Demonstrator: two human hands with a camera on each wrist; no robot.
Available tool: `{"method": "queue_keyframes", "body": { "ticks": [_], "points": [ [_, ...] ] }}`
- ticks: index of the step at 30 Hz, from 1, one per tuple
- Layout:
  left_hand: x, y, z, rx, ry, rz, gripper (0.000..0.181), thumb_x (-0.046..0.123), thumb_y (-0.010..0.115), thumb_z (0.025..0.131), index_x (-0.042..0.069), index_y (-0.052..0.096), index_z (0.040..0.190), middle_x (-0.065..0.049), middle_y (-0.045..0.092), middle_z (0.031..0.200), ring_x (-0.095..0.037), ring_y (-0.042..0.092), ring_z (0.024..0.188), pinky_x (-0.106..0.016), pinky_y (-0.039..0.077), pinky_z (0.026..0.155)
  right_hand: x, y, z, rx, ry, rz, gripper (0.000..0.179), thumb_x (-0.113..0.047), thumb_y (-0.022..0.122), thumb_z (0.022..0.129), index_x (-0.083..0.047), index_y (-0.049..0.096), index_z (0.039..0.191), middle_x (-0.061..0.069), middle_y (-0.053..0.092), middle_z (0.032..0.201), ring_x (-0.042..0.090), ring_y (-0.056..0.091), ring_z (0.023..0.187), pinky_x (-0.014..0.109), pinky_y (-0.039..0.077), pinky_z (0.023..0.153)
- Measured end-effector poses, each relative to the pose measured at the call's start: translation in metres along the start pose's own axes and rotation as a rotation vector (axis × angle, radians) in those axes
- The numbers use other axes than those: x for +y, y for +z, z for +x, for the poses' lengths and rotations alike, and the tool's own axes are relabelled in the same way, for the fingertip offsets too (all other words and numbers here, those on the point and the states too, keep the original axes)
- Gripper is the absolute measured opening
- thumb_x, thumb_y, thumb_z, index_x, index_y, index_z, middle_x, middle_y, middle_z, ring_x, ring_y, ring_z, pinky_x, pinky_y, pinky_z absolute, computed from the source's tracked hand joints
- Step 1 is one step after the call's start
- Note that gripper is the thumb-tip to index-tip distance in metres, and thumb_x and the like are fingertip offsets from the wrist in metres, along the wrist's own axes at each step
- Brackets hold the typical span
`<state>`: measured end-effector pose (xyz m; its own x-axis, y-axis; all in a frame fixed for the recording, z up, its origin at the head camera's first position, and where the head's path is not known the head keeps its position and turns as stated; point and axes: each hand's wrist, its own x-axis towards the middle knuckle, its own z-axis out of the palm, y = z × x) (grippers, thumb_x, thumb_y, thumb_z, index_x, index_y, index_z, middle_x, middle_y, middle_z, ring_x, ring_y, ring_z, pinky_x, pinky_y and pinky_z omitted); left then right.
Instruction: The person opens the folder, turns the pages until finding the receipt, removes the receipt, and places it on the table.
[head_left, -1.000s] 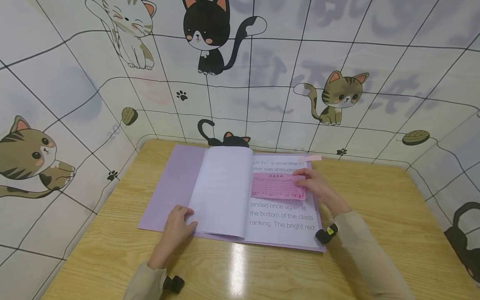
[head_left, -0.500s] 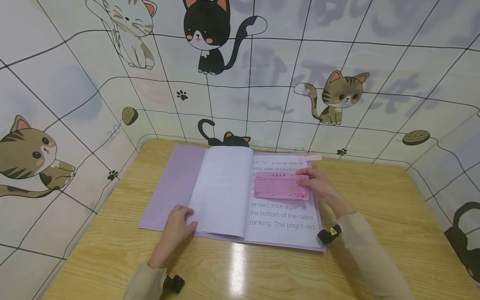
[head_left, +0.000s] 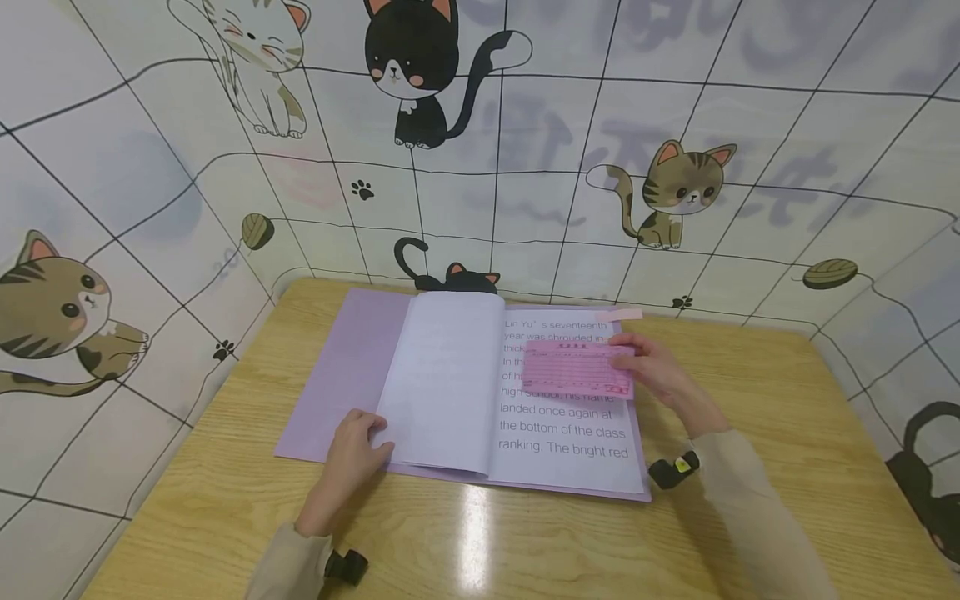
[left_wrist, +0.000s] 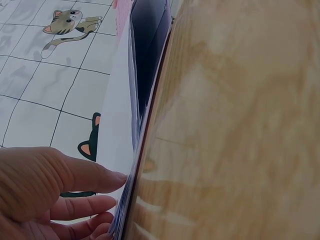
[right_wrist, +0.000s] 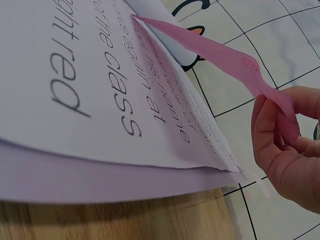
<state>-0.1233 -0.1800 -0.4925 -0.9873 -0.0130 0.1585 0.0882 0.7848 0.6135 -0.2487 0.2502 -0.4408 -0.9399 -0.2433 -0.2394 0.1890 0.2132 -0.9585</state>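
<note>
A booklet with a pale purple cover (head_left: 341, 375) lies open on the wooden table. Its left page (head_left: 446, 383) is blank white; the right page (head_left: 562, 471) carries large English print. My right hand (head_left: 660, 379) pinches the right end of a pink printed slip of paper (head_left: 573, 368), which covers some lines of text. In the right wrist view the slip (right_wrist: 220, 52) slants up from the page to the thumb and fingers. My left hand (head_left: 356, 450) rests at the lower left edge of the white pages, thumb and fingers touching the page edges (left_wrist: 132, 170) in the left wrist view.
A small pale pink tab (head_left: 625, 314) sticks out at the top right of the booklet. Behind the table (head_left: 757, 400) stands a wall (head_left: 555, 125) with cartoon cats and grid lines. More wall closes in the left and right sides.
My right hand has drawn the pink slip to the right across the printed page, uncovering more text near the fold. My left hand has stayed in place.
</note>
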Motion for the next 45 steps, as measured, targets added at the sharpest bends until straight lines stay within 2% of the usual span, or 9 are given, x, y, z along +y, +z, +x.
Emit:
{"method": "queue_keyframes", "body": {
  "ticks": [8,16,25,32,38,45],
  "points": [
    [0.001,0.0,0.001,-0.007,-0.003,-0.002,0.024,-0.003,0.074,0.069,-0.011,0.064,0.09,-0.017,0.057,0.089,-0.032,0.055,0.086,-0.044,0.049,0.078,0.001,-0.013,-0.007,0.019,-0.016,0.007,0.035,-0.003,0.06,0.087,0.0,0.048,0.121,0.002,0.051,0.105,0.009,0.055,0.089,0.021,0.049,0.078],
    [0.001,0.0,0.001,-0.01,-0.012,0.002,0.024,-0.002,0.074,0.07,-0.011,0.064,0.09,-0.018,0.057,0.09,-0.033,0.056,0.087,-0.045,0.049,0.079,0.001,-0.026,-0.015,0.005,-0.056,-0.013,0.038,-0.003,0.058,0.088,0.005,0.045,0.124,0.001,0.051,0.107,0.009,0.054,0.091,0.02,0.048,0.078],
    [0.002,0.0,0.001,-0.012,-0.011,-0.004,0.024,-0.003,0.073,0.07,-0.011,0.064,0.09,-0.018,0.057,0.09,-0.033,0.055,0.086,-0.045,0.049,0.078,0.002,-0.046,-0.03,0.012,-0.067,0.003,0.027,-0.004,0.058,0.089,-0.011,0.052,0.115,-0.001,0.052,0.104,0.008,0.054,0.09,0.019,0.048,0.078],
    [0.003,0.0,0.001,-0.028,-0.034,0.002,0.025,-0.001,0.073,0.071,-0.011,0.064,0.092,-0.018,0.057,0.091,-0.033,0.055,0.088,-0.045,0.049,0.08,0.005,-0.064,-0.042,0.01,-0.053,-0.046,0.03,-0.009,0.058,0.091,-0.011,0.048,0.119,-0.002,0.05,0.108,0.007,0.053,0.094,0.019,0.047,0.08],
    [0.002,0.0,0.001,-0.028,-0.037,-0.003,0.025,-0.001,0.073,0.071,-0.011,0.064,0.092,-0.018,0.057,0.09,-0.032,0.055,0.087,-0.045,0.049,0.08,0.012,-0.078,-0.05,-0.043,-0.097,0.068,0.025,-0.002,0.055,0.091,-0.014,0.053,0.113,-0.003,0.054,0.105,0.008,0.055,0.089,0.02,0.048,0.076],
    [0.001,0.0,0.0,-0.027,-0.038,-0.009,0.025,-0.001,0.073,0.071,-0.011,0.064,0.092,-0.018,0.056,0.09,-0.032,0.055,0.087,-0.045,0.049,0.079,0.024,-0.097,-0.062,-0.087,-0.161,0.167,0.028,0.005,0.048,0.092,-0.013,0.058,0.11,-0.002,0.058,0.103,0.009,0.057,0.086,0.02,0.049,0.072]
  ]
}}
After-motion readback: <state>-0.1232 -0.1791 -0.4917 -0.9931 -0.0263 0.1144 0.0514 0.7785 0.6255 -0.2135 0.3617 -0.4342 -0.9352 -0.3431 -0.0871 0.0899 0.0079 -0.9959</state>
